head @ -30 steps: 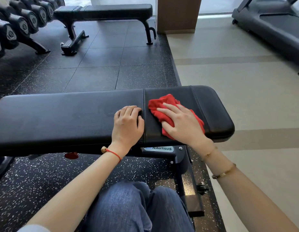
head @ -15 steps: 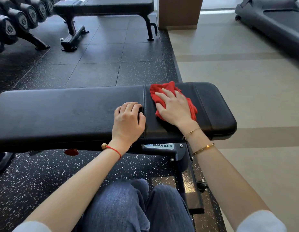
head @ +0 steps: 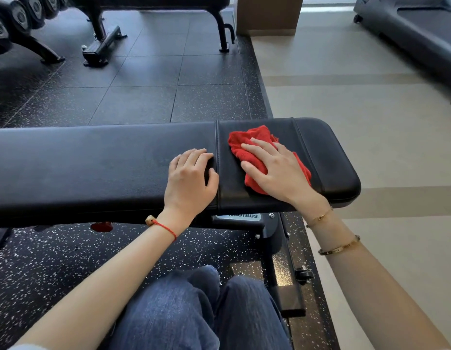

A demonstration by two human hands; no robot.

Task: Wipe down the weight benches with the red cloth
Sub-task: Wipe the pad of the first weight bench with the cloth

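- Cloth [head: 247, 157] bunched on bench [head: 118, 160] seat pad, right of the seam.
- Right hand [head: 277, 170] flat, pressing cloth; left hand [head: 189, 178] loosely curled, bracing, holding nothing.
- Mid-wipe; next likely needs strokes along the long pad.

Cloth [head: 247, 157] on bench [head: 93, 168], right of seam.

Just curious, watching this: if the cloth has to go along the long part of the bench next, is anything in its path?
Yes. The left hand rests on the long pad right beside the seam, directly left of the red cloth under the right hand. Beyond it, nothing visible lies on the pad.
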